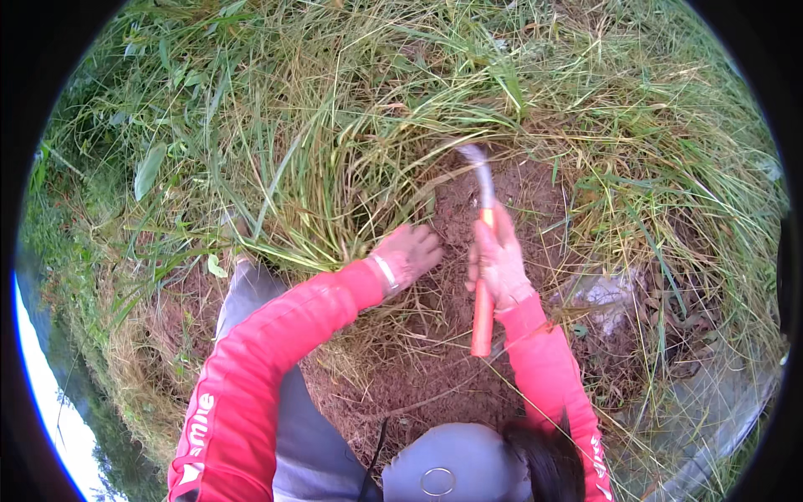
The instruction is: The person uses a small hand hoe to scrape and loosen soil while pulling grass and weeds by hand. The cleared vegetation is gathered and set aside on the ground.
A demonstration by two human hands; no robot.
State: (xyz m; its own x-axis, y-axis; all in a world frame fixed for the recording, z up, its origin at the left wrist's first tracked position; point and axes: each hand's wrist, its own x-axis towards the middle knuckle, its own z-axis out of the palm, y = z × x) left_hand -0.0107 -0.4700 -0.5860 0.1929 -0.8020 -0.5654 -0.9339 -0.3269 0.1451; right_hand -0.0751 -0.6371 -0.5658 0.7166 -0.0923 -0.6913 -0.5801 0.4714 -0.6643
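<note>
My right hand (499, 263) grips a sickle (482, 323) by its orange handle, the butt end pointing back towards me. Its curved metal blade, blurred, points away over bare reddish soil (461, 216) to the edge of the long grass (320, 182). To the left of the sickle, my left hand (411, 254) is low over the soil with its fingers curled, a pale band on the wrist. A clump of grass bends close by that hand. Whether anything is inside its fingers cannot be seen.
Cut dry stems (426, 314) lie on the soil between my arms. A whitish patch (605, 298) is on the ground to the right, with a grey sheet (715, 414) at lower right. My grey-trousered leg (307, 433) is at lower left. Leafy growth edges the left side.
</note>
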